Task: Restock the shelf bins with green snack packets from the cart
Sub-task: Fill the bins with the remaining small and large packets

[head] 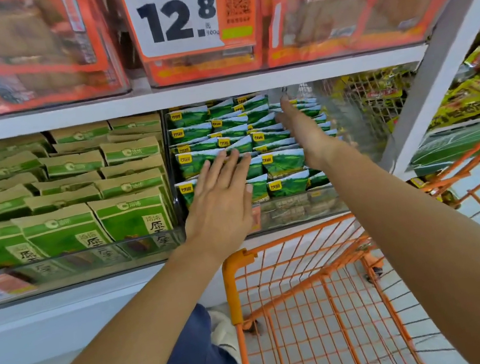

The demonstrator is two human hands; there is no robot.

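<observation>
Inside the clear-fronted shelf bin (297,207), small glossy green foil snack packets (283,165) lie stacked; light, soft, slippery, best pinched at edges; my left hand (220,204) flat on them, right hand (303,130) straight, holding nothing.

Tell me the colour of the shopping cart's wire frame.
Orange; the cart shows clearly in the head view, below the shelf.

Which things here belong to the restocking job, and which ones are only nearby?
Part of the job:
- green packets in the middle bin
- orange cart
- left hand, flat on the packets
- right hand, reaching deep into the bin

Only nearby:
- kraft-green bags in the left bin
- orange packs on the upper shelf
- price tag
- yellow packets on the right
</observation>
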